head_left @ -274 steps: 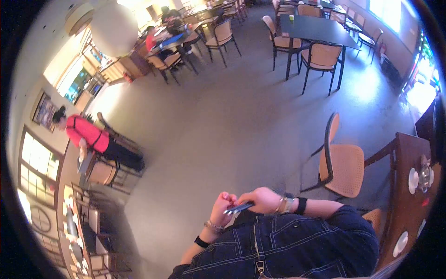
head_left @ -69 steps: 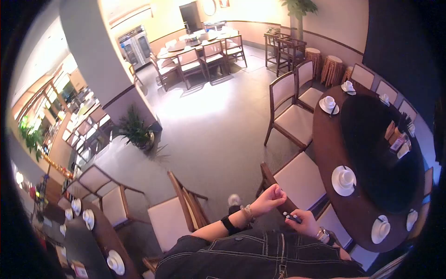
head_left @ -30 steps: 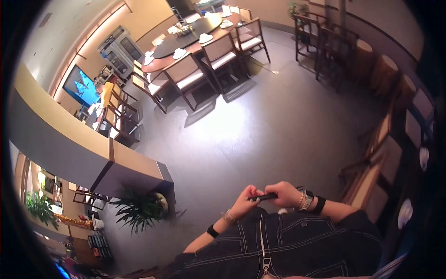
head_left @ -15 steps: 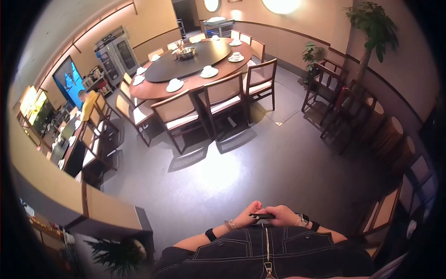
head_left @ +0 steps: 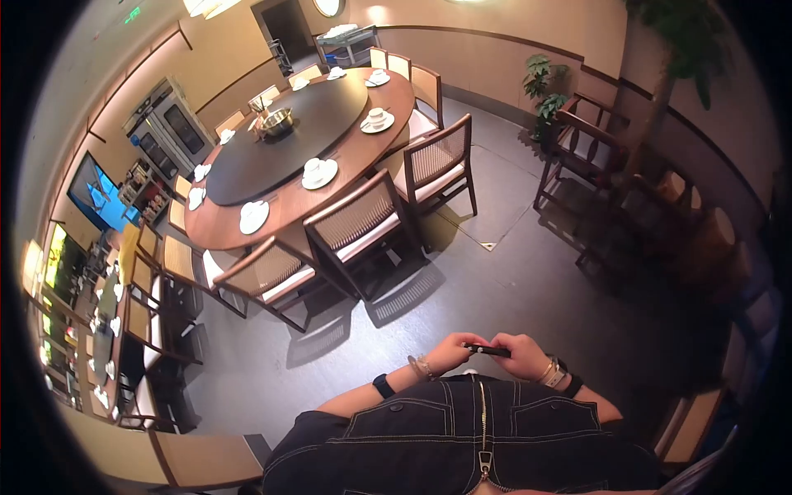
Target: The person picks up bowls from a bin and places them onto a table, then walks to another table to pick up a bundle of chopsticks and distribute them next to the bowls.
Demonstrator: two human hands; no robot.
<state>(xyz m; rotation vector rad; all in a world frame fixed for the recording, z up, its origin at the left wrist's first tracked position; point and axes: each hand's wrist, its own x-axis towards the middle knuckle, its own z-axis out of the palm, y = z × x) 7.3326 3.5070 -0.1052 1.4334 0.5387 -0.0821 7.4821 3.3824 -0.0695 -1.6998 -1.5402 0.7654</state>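
My left hand (head_left: 452, 352) and my right hand (head_left: 520, 356) are close together in front of my dark zipped top (head_left: 412, 441). A thin black object (head_left: 492, 351) lies between them, its kind too small to tell. The fingers of both hands are closed round its ends. Bracelets and a black band circle the left wrist; a watch and a black band are on the right. Beyond the hands, a round wooden table (head_left: 285, 221) carries a dark turntable (head_left: 247, 169) with a metal bowl (head_left: 277, 122) on it.
White cup-and-saucer settings (head_left: 319, 173) ring the table. Cane-backed chairs (head_left: 353, 216) surround it. On the right are a wooden high chair (head_left: 582, 148), a potted plant (head_left: 544, 103) and stacked round stools. A low partition (head_left: 198, 460) stands at the lower left; a grey cart (head_left: 346, 43) is far back.
The view has shifted, and the round table and chairs appear nearer and further left. Both hands are higher in view, still on the black object. The potted plant at lower left has left view.
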